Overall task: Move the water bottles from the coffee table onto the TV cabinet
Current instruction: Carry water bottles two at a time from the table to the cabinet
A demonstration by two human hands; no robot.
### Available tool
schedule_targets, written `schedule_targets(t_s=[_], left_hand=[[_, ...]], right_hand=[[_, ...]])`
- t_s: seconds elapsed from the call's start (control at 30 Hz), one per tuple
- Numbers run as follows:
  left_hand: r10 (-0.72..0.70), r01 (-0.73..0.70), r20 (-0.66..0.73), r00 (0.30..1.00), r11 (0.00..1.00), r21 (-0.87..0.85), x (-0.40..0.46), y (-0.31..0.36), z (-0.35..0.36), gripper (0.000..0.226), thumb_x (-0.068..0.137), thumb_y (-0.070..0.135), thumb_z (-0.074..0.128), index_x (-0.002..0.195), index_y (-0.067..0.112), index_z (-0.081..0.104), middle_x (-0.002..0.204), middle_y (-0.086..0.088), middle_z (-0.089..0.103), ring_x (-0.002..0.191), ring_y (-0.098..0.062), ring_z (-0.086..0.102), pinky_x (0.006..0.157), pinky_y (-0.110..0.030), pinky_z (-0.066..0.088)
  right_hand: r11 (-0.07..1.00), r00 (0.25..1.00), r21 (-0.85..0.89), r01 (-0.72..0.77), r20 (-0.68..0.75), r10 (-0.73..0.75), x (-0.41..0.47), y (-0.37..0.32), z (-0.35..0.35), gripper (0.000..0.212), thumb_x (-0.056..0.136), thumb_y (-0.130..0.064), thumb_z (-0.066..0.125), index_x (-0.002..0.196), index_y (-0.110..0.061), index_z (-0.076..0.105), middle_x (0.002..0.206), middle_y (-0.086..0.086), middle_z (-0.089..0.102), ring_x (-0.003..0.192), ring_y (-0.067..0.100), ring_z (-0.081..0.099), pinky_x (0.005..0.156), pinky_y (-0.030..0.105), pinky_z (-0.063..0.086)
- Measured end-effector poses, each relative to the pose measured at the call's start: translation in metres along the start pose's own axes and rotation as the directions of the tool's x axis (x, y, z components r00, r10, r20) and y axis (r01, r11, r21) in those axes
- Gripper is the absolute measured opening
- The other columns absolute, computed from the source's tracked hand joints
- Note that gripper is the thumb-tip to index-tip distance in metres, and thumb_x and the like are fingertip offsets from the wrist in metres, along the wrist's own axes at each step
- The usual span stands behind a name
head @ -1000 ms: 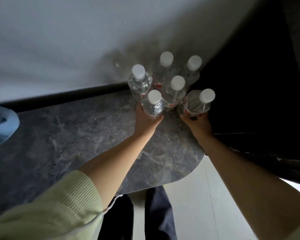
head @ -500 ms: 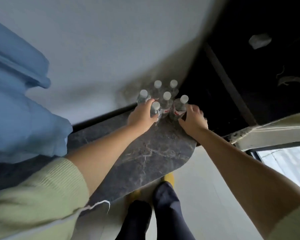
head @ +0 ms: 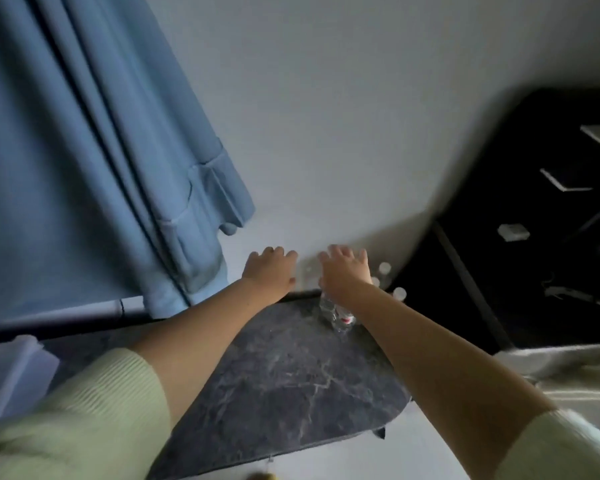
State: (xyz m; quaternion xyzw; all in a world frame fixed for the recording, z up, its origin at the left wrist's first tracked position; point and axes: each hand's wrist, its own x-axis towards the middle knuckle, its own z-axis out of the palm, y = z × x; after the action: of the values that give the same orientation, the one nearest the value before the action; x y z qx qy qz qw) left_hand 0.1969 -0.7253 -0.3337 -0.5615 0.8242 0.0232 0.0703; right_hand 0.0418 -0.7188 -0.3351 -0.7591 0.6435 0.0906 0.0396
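Though half hidden, clear white-capped water bottles [head: 338, 315].

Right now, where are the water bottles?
Head view: the water bottles cluster at the marble cabinet top's far right corner by the wall, under the right hand.

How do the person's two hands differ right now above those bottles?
The left hand hovers left of the water bottles, fingers loosely bent. The right hand sits directly above the cluster with fingers spread, hiding most of it. Neither hand grips a bottle, and both reach out over the dark marble top.
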Motion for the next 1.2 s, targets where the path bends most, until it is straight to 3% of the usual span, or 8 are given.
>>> schedule_targets(t_s=[0.13,0.33,0.53,0.67,0.83,0.93,1.03,1.2], left_hand=[[-0.212,0.212,-0.039,0.977,0.977,0.004,-0.045,-0.027,-0.007,0.038,0.097,0.040,0.044,0.123,0.013,0.045,0.121,-0.010,0.053,0.114,-0.030,0.050,0.087,-0.042,0.041],[-0.505,0.501,-0.034,0.863,0.862,-0.079,-0.145,-0.025,0.008,0.040,0.096,0.042,0.044,0.123,0.014,0.048,0.122,-0.010,0.055,0.115,-0.030,0.051,0.087,-0.041,0.043],[-0.780,0.779,-0.055,0.624,0.626,-0.031,-0.302,-0.023,0.027,0.051,0.098,0.048,0.038,0.135,0.014,0.047,0.130,-0.010,0.055,0.120,-0.029,0.052,0.098,-0.041,0.038],[-0.911,0.912,-0.075,0.407,0.409,-0.026,-0.390,-0.018,0.028,0.051,0.095,0.051,0.037,0.114,0.010,0.061,0.106,-0.015,0.064,0.102,-0.034,0.061,0.092,-0.045,0.043],[-0.980,0.985,-0.098,0.171,0.173,-0.010,-0.522,0.006,0.041,0.053,0.085,0.048,0.035,0.099,0.011,0.071,0.089,-0.012,0.070,0.085,-0.028,0.068,0.084,-0.050,0.051],[-0.997,0.997,-0.001,0.073,0.073,-0.016,-0.600,0.026,0.047,0.052,0.093,0.047,0.034,0.122,0.013,0.060,0.114,-0.012,0.064,0.108,-0.028,0.060,0.100,-0.049,0.040],[-0.998,0.999,0.029,-0.048,-0.049,-0.006,-0.685,0.042,0.055,0.072,0.090,0.056,0.007,0.137,0.015,0.044,0.138,-0.010,0.049,0.129,-0.027,0.043,0.111,-0.045,0.021],[-0.977,0.979,0.084,-0.196,-0.190,0.075,-0.806,0.063,0.061,0.054,0.100,0.050,0.026,0.144,0.018,0.033,0.145,-0.008,0.040,0.134,-0.025,0.036,0.114,-0.045,0.020]], right_hand=[[0.978,0.975,-0.038,0.205,-0.084,-0.208,-0.002,-0.026,-0.013,0.048,0.102,-0.035,0.034,0.147,-0.020,0.027,0.159,0.005,0.014,0.149,0.024,0.005,0.118,0.055,0.006],[0.856,0.855,-0.107,0.505,-0.070,-0.513,-0.025,-0.077,-0.005,0.049,0.103,-0.039,0.028,0.149,-0.022,0.024,0.162,0.001,0.007,0.150,0.021,-0.001,0.118,0.054,0.002],[0.581,0.582,-0.160,0.798,-0.049,-0.812,-0.103,-0.183,0.001,0.052,0.101,-0.038,0.034,0.149,-0.019,0.027,0.158,0.006,0.017,0.148,0.024,0.009,0.117,0.056,0.008],[0.407,0.388,-0.206,0.890,-0.130,-0.913,-0.158,-0.246,-0.006,0.052,0.099,-0.038,0.038,0.146,-0.015,0.031,0.153,0.010,0.030,0.143,0.027,0.024,0.115,0.054,0.015],[0.192,0.168,-0.151,0.970,-0.159,-0.973,-0.253,-0.332,0.004,0.050,0.100,-0.036,0.037,0.145,-0.013,0.036,0.155,0.011,0.029,0.146,0.027,0.021,0.116,0.057,0.011],[0.119,0.087,-0.218,0.969,-0.152,-0.985,-0.320,-0.377,0.017,0.049,0.095,-0.039,0.048,0.138,-0.014,0.046,0.145,0.011,0.044,0.137,0.027,0.037,0.113,0.057,0.020],[0.064,0.030,-0.234,0.970,-0.145,-0.989,-0.389,-0.422,0.034,0.046,0.077,-0.041,0.071,0.114,-0.015,0.065,0.120,0.010,0.064,0.113,0.030,0.058,0.095,0.058,0.045],[-0.074,-0.108,-0.217,0.973,-0.147,-0.983,-0.496,-0.480,0.042,0.043,0.091,-0.038,0.055,0.128,-0.015,0.058,0.138,0.011,0.053,0.131,0.030,0.046,0.106,0.058,0.034]])
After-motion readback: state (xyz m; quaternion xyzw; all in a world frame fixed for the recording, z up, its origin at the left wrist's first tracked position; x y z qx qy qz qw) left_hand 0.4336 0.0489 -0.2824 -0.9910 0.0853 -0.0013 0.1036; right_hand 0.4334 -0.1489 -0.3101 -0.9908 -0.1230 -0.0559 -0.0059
